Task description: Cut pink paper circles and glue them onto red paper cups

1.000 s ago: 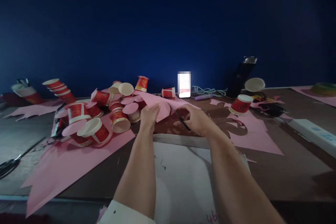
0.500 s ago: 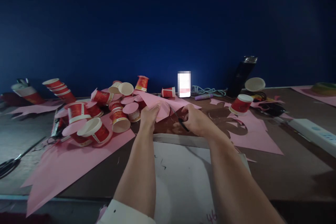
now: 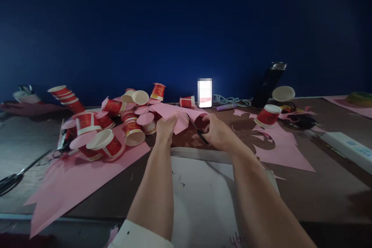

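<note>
At the far left edge of the desk (image 3: 319, 186) a second pair of scissors (image 3: 11, 181) lies flat. A little to the right, a heap of red paper cups (image 3: 101, 139) sits on a large pink sheet (image 3: 75, 180); the gold print on the cups is too small to read.

The left hand (image 3: 166, 127) has its fingers closed on the near edge of a pink paper piece (image 3: 177, 116), pinching it just above the desk, in front of the cup heap. The right hand (image 3: 219, 133) is curled shut around the dark handles of the scissors (image 3: 198, 128). Their long axis runs slantwise, handles low and right in the hand, blades pointing up and left into the pink paper piece. Whether the blades are parted cannot be made out.

Below both forearms lies a white sheet (image 3: 203, 197), with red handwriting at its bottom edge, cut off and unreadable.

Behind the hands a lit phone (image 3: 204, 93) stands upright, its screen blurred. To its right lie a purple marker (image 3: 226, 107), a single red cup (image 3: 267, 116), pink offcuts (image 3: 279, 151) and a white power strip (image 3: 345, 148).
</note>
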Tool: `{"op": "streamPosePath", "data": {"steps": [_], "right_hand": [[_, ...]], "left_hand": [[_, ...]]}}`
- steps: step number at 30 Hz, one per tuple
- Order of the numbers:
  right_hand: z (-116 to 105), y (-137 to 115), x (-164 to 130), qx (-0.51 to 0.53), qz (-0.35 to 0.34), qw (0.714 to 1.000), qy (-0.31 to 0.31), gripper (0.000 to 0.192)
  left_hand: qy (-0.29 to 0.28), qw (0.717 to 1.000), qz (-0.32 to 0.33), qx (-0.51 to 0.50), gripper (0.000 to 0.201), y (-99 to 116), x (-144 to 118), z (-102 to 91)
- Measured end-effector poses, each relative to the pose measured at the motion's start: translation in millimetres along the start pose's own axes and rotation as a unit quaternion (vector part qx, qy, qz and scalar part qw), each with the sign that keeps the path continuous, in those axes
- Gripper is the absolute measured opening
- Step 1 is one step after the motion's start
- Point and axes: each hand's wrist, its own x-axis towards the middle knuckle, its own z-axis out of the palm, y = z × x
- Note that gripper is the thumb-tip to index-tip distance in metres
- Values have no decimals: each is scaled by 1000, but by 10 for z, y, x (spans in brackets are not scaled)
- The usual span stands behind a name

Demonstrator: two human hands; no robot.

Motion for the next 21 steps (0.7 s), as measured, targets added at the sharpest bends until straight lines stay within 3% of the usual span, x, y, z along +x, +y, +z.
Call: {"op": "streamPosePath", "data": {"steps": [4, 10, 16, 21], "right_hand": [[-4, -17, -16, 3, -3, 1000, 10, 76], [-21, -3, -18, 23, -6, 1000, -12, 61], [-48, -43, -31, 122, -67, 989, -53, 47], [-33, -61, -28, 101, -10, 994, -35, 57]], "left_hand": [[27, 999, -2, 25, 28, 22, -14, 5], [31, 999, -2, -17, 30, 55, -3, -5], [-5, 987, -78, -139, 37, 128, -31, 6], [2, 990, -61, -131, 36, 141, -25, 8]]}}
